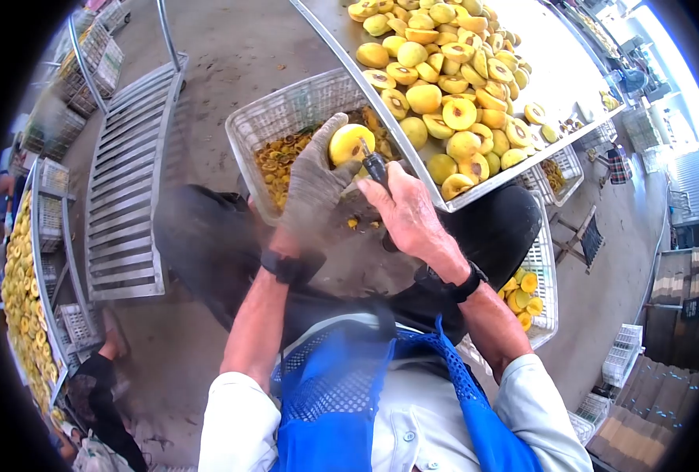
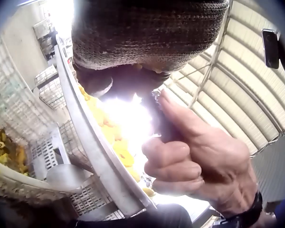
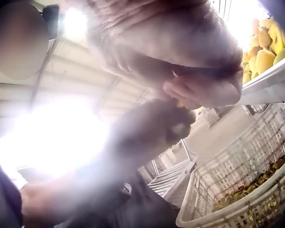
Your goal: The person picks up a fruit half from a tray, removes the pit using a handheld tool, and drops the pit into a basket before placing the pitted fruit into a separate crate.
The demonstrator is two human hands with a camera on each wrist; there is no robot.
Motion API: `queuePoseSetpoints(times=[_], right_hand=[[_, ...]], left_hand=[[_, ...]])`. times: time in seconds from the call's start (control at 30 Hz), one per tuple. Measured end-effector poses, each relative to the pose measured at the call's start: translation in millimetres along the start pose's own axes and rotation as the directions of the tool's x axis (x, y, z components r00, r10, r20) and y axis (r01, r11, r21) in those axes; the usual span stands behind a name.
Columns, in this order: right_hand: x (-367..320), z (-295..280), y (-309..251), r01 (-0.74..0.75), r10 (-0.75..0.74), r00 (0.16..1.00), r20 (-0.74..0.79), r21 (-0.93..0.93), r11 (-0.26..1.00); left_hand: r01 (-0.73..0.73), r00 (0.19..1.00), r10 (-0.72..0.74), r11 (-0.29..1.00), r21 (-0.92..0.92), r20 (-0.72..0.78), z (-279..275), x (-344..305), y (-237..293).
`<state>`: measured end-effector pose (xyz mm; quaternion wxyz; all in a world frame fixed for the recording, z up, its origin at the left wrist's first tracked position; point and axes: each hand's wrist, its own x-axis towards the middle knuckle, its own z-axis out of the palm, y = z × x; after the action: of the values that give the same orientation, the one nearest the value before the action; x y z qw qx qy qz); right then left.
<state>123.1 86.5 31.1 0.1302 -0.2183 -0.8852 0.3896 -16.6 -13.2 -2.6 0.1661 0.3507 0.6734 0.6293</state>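
My left hand, in a grey knitted glove, holds a yellow peach half with its cut face up. My bare right hand grips a pitting tool with a black handle. The tool's metal tip is at the brown pit hollow in the fruit's middle. Both hands are over the near side of a white plastic crate that contains brown and orange scraps. In the left wrist view the glove hides most of the fruit; glare blurs the hands in the right wrist view.
A metal-rimmed table bears a heap of halved peaches ahead on the right. Another crate with yellow halves stands by my right leg. A slatted metal cart is on the left, and a small stool on the right.
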Motion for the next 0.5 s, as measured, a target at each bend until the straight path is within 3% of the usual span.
queuePoseSetpoints(times=[0.13, 0.27, 0.4, 0.47, 0.5], right_hand=[[-2.6, 3.5, 1.6, -0.017, 0.017, 1.000, 0.000, 0.080, 0.997], [-5.3, 9.1, 5.7, 0.040, -0.031, 0.998, -0.060, 0.155, 0.987], [-6.9, 3.4, 1.3, 0.063, -0.051, 0.996, -0.068, 0.192, 0.979], [-8.2, -9.3, -15.0, -0.258, 0.219, 0.965, 0.144, 0.387, 0.885], [-9.4, -9.5, -11.9, -0.270, 0.230, 0.962, 0.147, 0.382, 0.884]], left_hand=[[0.038, 0.998, -0.042, 0.994, -0.103, -0.042, 0.9, -8.1, 5.1], [0.082, 0.992, -0.088, 0.994, -0.068, -0.088, 8.1, -16.4, 22.3], [0.014, 0.995, -0.028, 0.988, -0.153, -0.093, 14.4, -20.4, 13.7], [0.003, 0.997, -0.006, 1.000, -0.031, -0.072, 13.2, -21.0, 17.3], [0.013, 0.998, -0.016, 0.999, -0.039, -0.068, 14.3, -21.9, 18.2]])
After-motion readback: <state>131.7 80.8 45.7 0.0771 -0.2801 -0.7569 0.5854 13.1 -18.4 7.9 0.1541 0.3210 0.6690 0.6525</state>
